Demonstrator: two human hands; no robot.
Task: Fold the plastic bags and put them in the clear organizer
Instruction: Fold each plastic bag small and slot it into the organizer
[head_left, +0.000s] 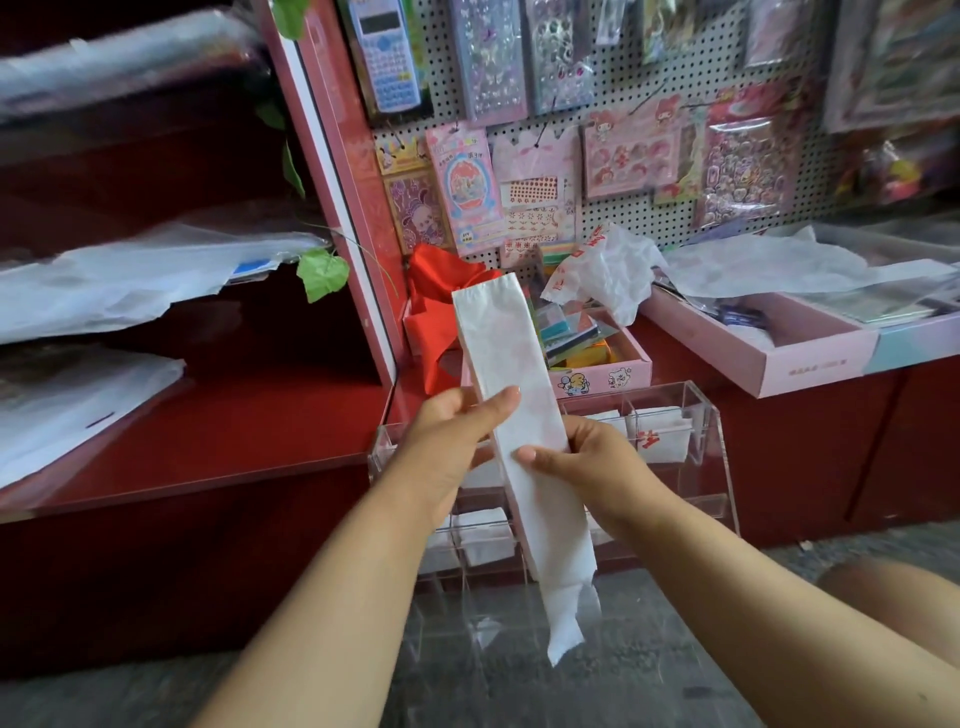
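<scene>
Lining the left side, dark red shelves (208, 431) carry loose white plastic sheets (119, 280), with a green leaf (322, 274) hanging off a vine at the shelf end. A pink-and-white upright post (358, 218) divides the shelves from a grey pegboard (613, 109), where a blue calculator (384, 57) and packs of stickers (488, 57) hang.

Below the pegboard a red bag (436, 296) slumps beside a pink box (608, 371) filled with small coloured items, and a crumpled white bag with red print (608, 270) sits on top of it.

In the middle, the left hand (452, 441) pinches the edge of a white plastic bag (514, 415), thumb on the front face. The bag is folded into a long narrow strip, held tilted with its top end toward the pegboard and its handle end hanging down. The right hand (602, 462) grips the strip's other edge, thumb pressed across the front.

Behind and beneath the hands stands the clear organizer (696, 410) on a grey stone floor (311, 691); several of its compartments hold folded white bags (662, 434).

Farther right, a larger pink tray (769, 358) rests on a red counter, partly draped by another white plastic sheet (753, 265).
</scene>
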